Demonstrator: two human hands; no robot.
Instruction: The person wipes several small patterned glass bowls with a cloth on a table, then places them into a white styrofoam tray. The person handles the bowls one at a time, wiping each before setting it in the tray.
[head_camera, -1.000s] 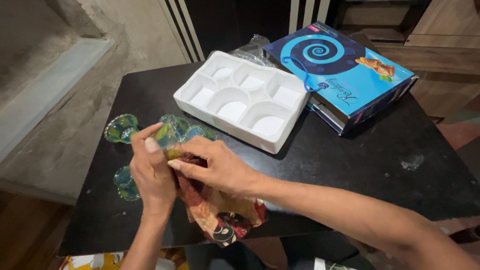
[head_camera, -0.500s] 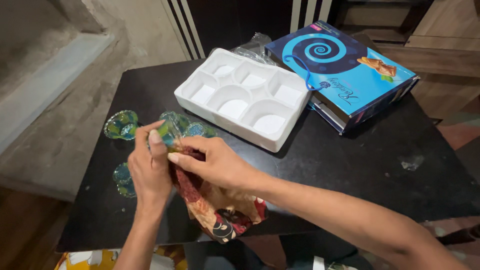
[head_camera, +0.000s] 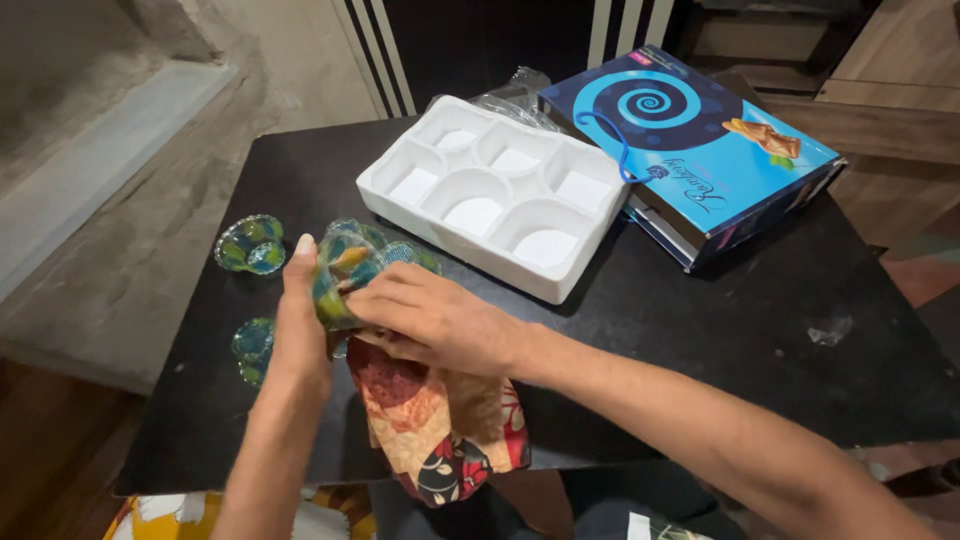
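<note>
Left hand (head_camera: 300, 335) grips a blue-green glass bowl (head_camera: 338, 272), fingers closed round it. Right hand (head_camera: 440, 320) presses a patterned cloth (head_camera: 440, 425) against that bowl, clutching the fabric. Another glass bowl (head_camera: 250, 244) sits just beyond the left hand; white foam tray (head_camera: 497, 195) lies beyond the right.

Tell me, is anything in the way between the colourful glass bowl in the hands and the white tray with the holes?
Nothing visible blocks it. The left hand holds the glass bowl and the right hand presses a patterned cloth to it. Only bare black table lies between it and the white foam tray.
</note>
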